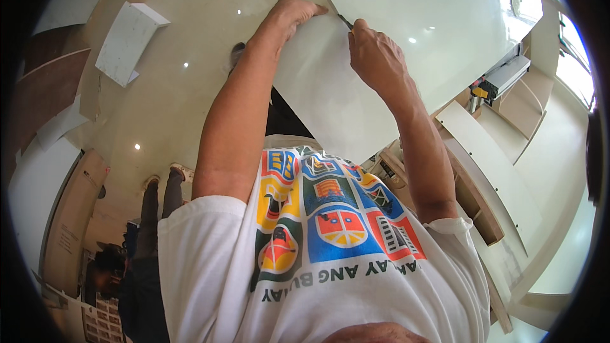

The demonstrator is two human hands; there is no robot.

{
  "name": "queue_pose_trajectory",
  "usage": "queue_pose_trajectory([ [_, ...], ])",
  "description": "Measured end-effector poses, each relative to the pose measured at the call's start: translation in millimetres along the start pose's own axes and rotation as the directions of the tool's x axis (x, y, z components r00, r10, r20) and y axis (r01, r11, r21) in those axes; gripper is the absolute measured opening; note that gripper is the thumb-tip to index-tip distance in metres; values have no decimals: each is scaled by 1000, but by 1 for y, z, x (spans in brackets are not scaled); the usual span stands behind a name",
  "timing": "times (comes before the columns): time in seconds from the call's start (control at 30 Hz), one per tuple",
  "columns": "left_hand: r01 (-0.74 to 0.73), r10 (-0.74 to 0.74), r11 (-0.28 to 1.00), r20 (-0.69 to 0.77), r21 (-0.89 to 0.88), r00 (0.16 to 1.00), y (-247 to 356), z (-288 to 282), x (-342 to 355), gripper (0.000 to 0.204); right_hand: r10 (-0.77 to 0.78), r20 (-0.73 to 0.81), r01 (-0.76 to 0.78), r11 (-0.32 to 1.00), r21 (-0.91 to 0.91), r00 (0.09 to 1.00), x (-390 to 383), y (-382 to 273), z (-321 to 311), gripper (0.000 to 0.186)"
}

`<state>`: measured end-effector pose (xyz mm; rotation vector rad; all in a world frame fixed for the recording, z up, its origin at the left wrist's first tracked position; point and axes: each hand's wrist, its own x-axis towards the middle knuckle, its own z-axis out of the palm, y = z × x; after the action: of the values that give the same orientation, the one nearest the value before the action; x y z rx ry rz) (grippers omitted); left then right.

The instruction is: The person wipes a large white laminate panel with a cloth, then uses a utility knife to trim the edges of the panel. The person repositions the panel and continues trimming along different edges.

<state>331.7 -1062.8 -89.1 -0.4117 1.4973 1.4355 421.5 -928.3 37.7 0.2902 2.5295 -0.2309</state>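
My left hand (pixel 296 13) is at the far left edge of a glossy white sheet (pixel 337 98), its fingers curled at the edge and one digit stretched toward the right. What lies under those fingers is partly hidden. In my right hand (pixel 378 54) is a slim dark tool (pixel 344 21), its tip pointing up and left toward the left hand. Its exact kind is too small to tell. The tool's tip sits at the border of a larger white panel (pixel 438 22), which spreads away to the right. Both forearms reach forward over the sheet.
A folded white board piece (pixel 127 44) lies on the shiny floor at left, with brown and white boards (pixel 51 89) beyond it. A cardboard box (pixel 75 206) stands lower left, near another person's legs (pixel 162 206). At right are a yellow-and-black tool (pixel 481 91) and wooden frames (pixel 473 200).
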Motion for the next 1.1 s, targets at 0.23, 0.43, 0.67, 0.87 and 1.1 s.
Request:
queue_pose_trajectory([
  [0.23,23,-22,999,14,-32,1000,-13,0,6,48,-32,15,33,999,-39,999,6,-2,7,12],
  [0.43,32,-32,999,-7,25,999,-16,3,8,47,-67,3,67,996,-51,998,8,3,9,14],
  [0.67,21,-19,992,10,-123,1000,-14,11,-4,44,-64,-61,64,998,1,996,-7,6,8,16],
  [0.87,59,-60,993,-12,-103,998,-12,9,-5,43,-75,-84,76,997,16,994,-18,9,1,23],
  [1.1,-1,1,994,0,-110,1000,-18,9,5,46,-85,-73,84,996,-17,994,-8,16,7,20],
])
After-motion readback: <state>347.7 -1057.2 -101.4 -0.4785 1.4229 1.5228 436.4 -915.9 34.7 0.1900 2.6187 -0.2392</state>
